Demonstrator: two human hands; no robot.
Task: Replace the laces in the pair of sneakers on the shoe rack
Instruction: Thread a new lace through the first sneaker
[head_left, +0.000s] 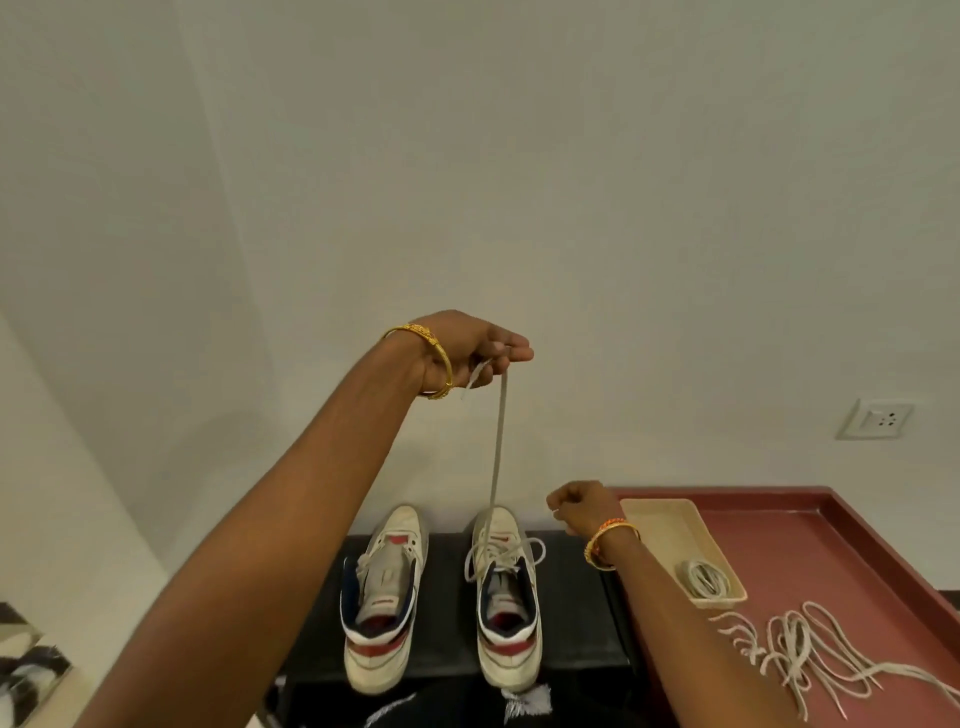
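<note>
Two white sneakers with red and navy trim stand side by side on a black shoe rack (452, 662), toes to the wall. The left sneaker (384, 597) has a loosened lace at its tongue. My left hand (478, 353) is raised high and pinches the end of a beige lace (496, 452), which runs taut down to the eyelets of the right sneaker (506, 623). Slack loops of that lace lie across the right sneaker's tongue. Just right of that sneaker's toe, my right hand (582, 509) hovers with its fingers curled into a fist, and I see nothing in it.
A red-topped surface (831, 545) with a raised rim adjoins the rack on the right. On it are a beige tray (670, 525) holding coiled laces (704, 574) and a tangle of loose laces (795, 649). A wall socket (878, 418) sits above.
</note>
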